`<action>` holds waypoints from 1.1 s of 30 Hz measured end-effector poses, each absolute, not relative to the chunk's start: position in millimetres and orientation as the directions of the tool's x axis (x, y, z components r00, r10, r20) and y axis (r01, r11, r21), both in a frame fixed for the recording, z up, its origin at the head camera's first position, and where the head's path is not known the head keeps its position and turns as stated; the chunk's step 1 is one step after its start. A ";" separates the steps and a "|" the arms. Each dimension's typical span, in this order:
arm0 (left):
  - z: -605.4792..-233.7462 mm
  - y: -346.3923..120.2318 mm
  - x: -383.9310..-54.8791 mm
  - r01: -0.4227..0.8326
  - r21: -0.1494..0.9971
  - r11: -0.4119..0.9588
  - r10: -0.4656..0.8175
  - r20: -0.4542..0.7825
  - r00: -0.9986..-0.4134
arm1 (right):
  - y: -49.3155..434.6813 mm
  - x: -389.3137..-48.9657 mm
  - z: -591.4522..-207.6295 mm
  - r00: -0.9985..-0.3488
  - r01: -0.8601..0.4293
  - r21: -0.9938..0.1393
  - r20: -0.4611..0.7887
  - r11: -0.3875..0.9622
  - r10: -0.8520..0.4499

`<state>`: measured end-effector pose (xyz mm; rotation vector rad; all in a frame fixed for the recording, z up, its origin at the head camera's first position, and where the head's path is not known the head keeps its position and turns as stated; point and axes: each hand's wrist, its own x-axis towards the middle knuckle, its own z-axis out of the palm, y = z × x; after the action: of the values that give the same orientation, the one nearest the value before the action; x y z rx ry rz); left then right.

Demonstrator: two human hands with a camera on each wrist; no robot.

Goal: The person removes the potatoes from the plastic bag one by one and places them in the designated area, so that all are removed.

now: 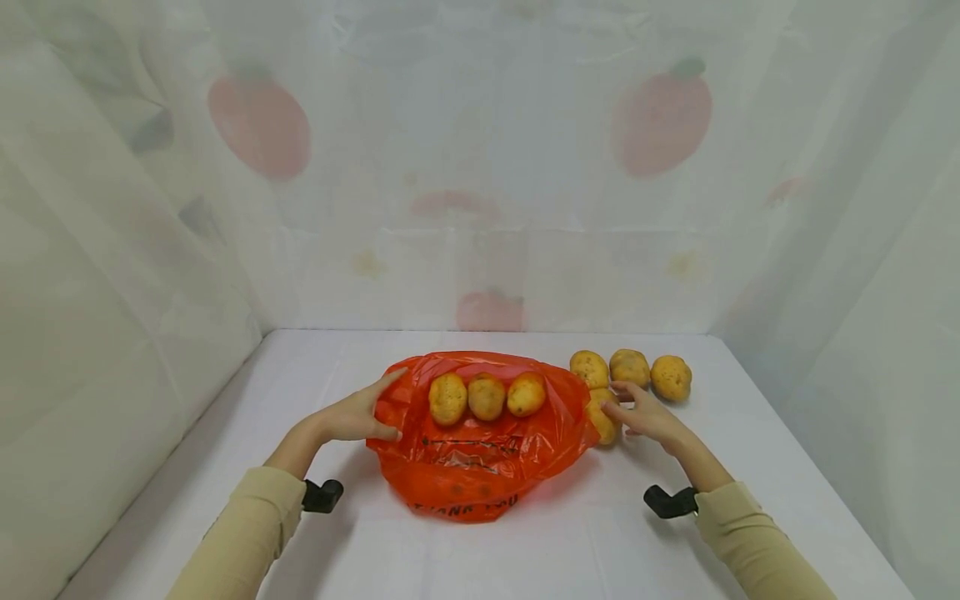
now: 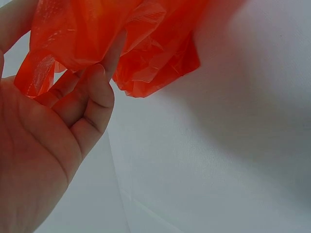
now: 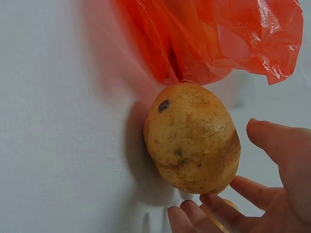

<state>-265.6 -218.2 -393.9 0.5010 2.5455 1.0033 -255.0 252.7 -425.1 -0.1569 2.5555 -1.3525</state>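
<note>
A red plastic bag (image 1: pixel 465 483) with dark lettering lies with its mouth spread wide, and three potatoes (image 1: pixel 486 397) sit in a row inside it. On its left side my left hand (image 1: pixel 356 417) holds the rim; the left wrist view shows fingers curled at the thin plastic. My right hand (image 1: pixel 651 419) is at a potato (image 3: pixel 192 138) just right of the bag. The fingertips (image 3: pixel 211 199) are at one side of this potato, while the thumb stands apart from it. Dark spots mark its skin.
Behind the right hand, three more potatoes (image 1: pixel 629 368) rest on the white-covered table (image 1: pixel 420 558). Pale curtains (image 1: pixel 465 275) with faded fruit prints enclose the back and sides. A black wrist mount (image 1: pixel 322 497) juts from each forearm.
</note>
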 end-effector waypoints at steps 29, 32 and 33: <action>-393.1 -216.7 -266.9 0.166 0.722 0.672 0.444 -0.212 -0.871 | 232.4 -250.8 -386.6 -0.990 -0.135 -0.813 0.083 0.567 -0.117; -393.2 -217.0 -267.1 0.170 0.723 0.669 0.447 -0.210 -0.869 | 228.0 -250.8 -382.6 -0.987 -0.154 -0.816 0.102 0.558 -0.124; -393.3 -217.2 -267.2 0.169 0.722 0.670 0.447 -0.211 -0.869 | 226.5 -251.1 -381.3 -0.986 -0.161 -0.813 0.108 0.559 -0.127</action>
<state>-267.2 -217.2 -393.3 0.4846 2.5148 1.0339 -251.1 226.5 -381.3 -0.2589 2.8063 -1.4705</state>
